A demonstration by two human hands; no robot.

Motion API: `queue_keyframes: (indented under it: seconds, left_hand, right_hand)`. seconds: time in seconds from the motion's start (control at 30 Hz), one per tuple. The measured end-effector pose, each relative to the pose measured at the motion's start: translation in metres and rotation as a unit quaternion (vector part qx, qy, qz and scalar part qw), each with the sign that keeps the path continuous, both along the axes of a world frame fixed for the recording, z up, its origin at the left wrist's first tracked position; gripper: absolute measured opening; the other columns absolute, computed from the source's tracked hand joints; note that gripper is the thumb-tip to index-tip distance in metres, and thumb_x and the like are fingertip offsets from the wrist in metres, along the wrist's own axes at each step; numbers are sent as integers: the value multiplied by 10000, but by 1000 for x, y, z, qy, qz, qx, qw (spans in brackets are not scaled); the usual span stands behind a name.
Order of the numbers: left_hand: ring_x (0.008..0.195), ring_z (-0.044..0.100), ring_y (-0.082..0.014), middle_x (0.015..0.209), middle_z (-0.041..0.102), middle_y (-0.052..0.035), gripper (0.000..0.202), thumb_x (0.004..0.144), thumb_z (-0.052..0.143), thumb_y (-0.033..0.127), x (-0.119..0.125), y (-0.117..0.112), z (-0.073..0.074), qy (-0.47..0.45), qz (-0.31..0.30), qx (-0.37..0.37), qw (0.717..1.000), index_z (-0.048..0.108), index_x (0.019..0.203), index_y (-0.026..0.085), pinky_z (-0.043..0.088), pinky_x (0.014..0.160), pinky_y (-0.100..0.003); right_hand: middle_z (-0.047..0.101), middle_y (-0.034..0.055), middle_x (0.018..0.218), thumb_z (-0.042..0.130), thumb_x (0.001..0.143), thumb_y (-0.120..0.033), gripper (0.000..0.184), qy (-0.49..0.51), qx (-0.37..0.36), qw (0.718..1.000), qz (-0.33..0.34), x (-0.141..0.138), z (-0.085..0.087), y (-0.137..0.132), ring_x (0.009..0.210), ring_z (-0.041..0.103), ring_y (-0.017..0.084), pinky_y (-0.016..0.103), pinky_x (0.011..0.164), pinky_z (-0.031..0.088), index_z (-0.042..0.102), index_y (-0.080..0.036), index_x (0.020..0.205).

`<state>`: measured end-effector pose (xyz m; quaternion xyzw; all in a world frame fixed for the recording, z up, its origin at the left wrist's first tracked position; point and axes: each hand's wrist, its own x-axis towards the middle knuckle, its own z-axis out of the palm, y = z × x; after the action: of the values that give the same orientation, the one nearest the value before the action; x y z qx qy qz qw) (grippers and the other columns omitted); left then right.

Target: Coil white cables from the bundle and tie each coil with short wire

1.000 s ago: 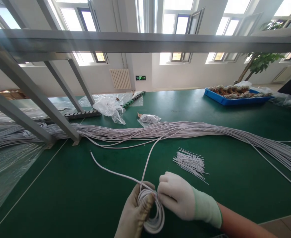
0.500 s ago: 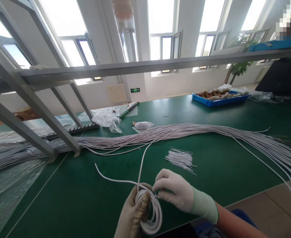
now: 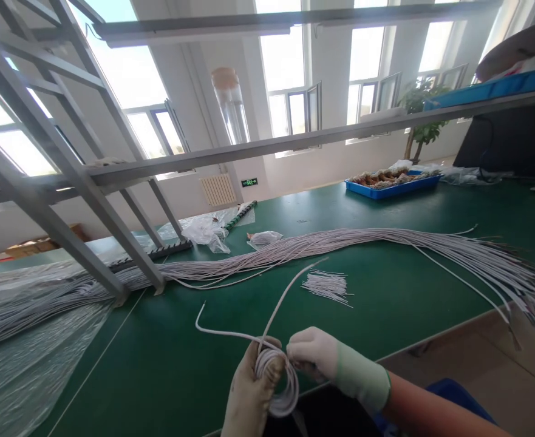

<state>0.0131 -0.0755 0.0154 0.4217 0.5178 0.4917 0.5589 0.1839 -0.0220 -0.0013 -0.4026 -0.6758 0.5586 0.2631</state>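
A coil of white cable (image 3: 289, 391) is gripped in my gloved left hand (image 3: 248, 391), its thumb pressed over the loops. Two free lengths rise from the coil, one bending left and the other reaching up toward the cable bundle. My right hand (image 3: 316, 353), in a white glove with a pale green cuff, is closed in a pinch against the coil's upper right side. Whatever lies between those fingertips is hidden. Beyond the hands lies a small pile of short white strips (image 3: 327, 285) on the green table.
A long bundle of white cables (image 3: 331, 238) runs across the green table (image 3: 158, 370). Metal shelf posts (image 3: 107, 230) stand at left beside plastic sheeting (image 3: 62, 364). Farther back are plastic bags (image 3: 207, 233) and a blue tray (image 3: 381, 193) of brownish parts.
The view has tilted upward and shifted slightly. My right hand has tightened into a pinch beside the coil, and the upright cable length has swung to the right.
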Motion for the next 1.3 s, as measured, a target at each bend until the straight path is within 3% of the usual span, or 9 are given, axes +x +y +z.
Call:
queue_keyframes:
  seconds: [0.07, 0.2, 0.3, 0.47, 0.67, 0.83, 0.9, 1.07, 1.3]
  left_hand:
    - [684, 527, -139, 734, 611, 27, 518, 731, 858, 597, -3, 1, -4, -46, 13, -16, 999, 659, 991, 195, 413, 668, -272]
    - [642, 518, -106, 729, 600, 37, 527, 720, 889, 554, -9, 1, -7, -149, -2, -59, 987, 668, 1026, 187, 390, 627, -252]
    - [618, 529, -113, 745, 627, 21, 549, 671, 913, 565, -9, -2, -4, -166, 0, -58, 984, 689, 996, 184, 396, 603, -256]
    - [613, 546, -136, 769, 643, 10, 542, 694, 874, 604, -1, -11, 4, -121, -18, -65, 990, 682, 1002, 202, 448, 656, -299]
    - [869, 634, -258, 947, 697, -56, 590, 697, 840, 661, 8, -16, 8, 14, -67, -16, 998, 620, 1025, 222, 498, 841, -396]
    - [813, 605, -211, 888, 671, -16, 527, 711, 873, 582, 13, -12, 6, -17, -43, -7, 999, 637, 1019, 226, 478, 735, -322]
    - [739, 560, -152, 808, 642, 19, 469, 745, 876, 522, 15, -12, 7, -107, -27, -20, 994, 647, 1032, 230, 445, 676, -267]
    - [703, 580, -114, 783, 668, 15, 389, 775, 887, 414, 18, -12, 4, -244, -16, -37, 969, 707, 1048, 204, 468, 675, -239]
    - [901, 707, -215, 919, 733, -30, 434, 723, 923, 413, 3, -15, -8, -255, 14, -31, 966, 722, 1038, 194, 548, 787, -299]
  right_hand:
    - [459, -56, 577, 408, 953, -308, 254, 33, 20, 998, -44, 2, 0, 0, 460, 433, 121, 249, 464, 385, 587, -192, 814]
    - [613, 40, 964, 666, 899, -279, 240, 84, 233, 967, -60, 8, 3, -3, 797, 600, 157, 303, 752, 520, 712, -184, 1114]
    - [647, 74, 1026, 708, 940, -343, 218, 73, 349, 934, -18, 9, 2, -5, 857, 628, 179, 318, 776, 528, 734, -194, 1097]
    - [631, 68, 903, 474, 1065, -389, 309, -44, 477, 878, -23, 9, 6, -18, 825, 555, 200, 368, 783, 431, 663, -188, 927]
    - [409, -28, 651, 521, 937, -304, 322, -81, 201, 969, -119, 3, -3, -32, 632, 373, 148, 311, 640, 346, 403, -217, 651]
    - [291, -78, 476, 356, 1024, -440, 448, 6, 93, 989, -113, 6, -11, -27, 398, 306, 112, 257, 431, 316, 333, -251, 618]
    - [354, -70, 527, 312, 1044, -482, 435, 42, 89, 984, -151, 10, -6, -30, 430, 369, 123, 266, 452, 366, 401, -246, 689]
    - [634, 91, 989, 570, 1001, -526, 397, 122, 221, 940, -228, 10, 2, -41, 908, 638, 217, 345, 816, 523, 756, -175, 1010]
    - [698, 106, 1014, 524, 1049, -511, 414, 86, 204, 955, -196, -28, -6, -54, 952, 681, 240, 370, 851, 533, 784, -189, 1041]
